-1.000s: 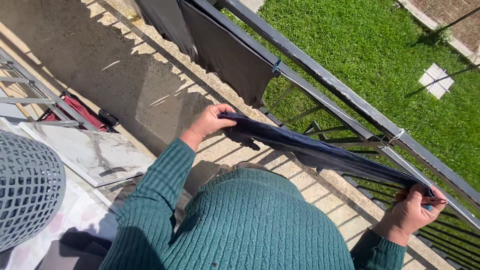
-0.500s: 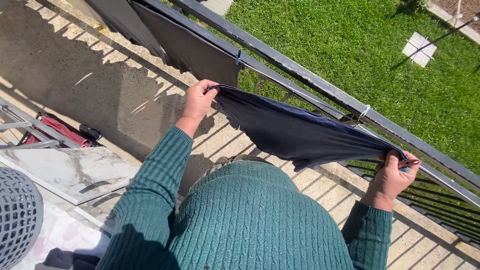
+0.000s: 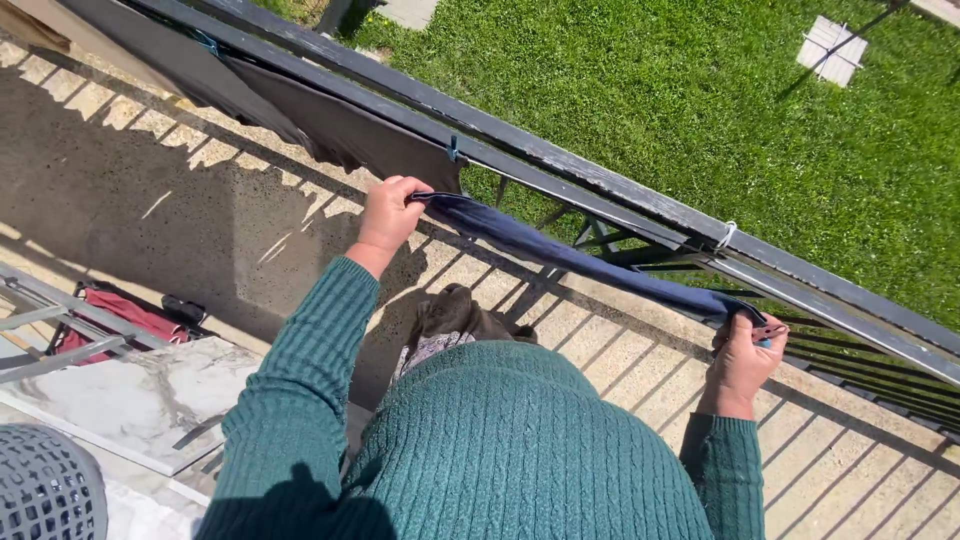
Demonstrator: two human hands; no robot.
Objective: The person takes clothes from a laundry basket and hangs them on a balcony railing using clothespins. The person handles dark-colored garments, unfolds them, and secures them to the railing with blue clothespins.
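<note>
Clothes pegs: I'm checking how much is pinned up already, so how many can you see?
3: a blue peg on the dark hanging cloth, another farther left along the railing, and one in the right hand. Others may be hidden.

The fingertips of the left hand (image 3: pixel 388 212) are folded under one end of the dark blue cloth (image 3: pixel 580 262), so how they pinch it cannot be seen. At the right hand (image 3: pixel 742 352) the fingers curl over the other end; a small blue and reddish bit shows there, too small to tell what it is. Behind the left hand, the dark hanging laundry (image 3: pixel 330 130) runs off the top edge. Below and left of the left hand, the grey mesh basket (image 3: pixel 45 490) is cut by the bottom corner, and the marble-patterned tabletop (image 3: pixel 130 400) by the left edge. The red item (image 3: pixel 125 315) beside it is half hidden behind metal bars. The person's own body hides the floor between the hands.
</note>
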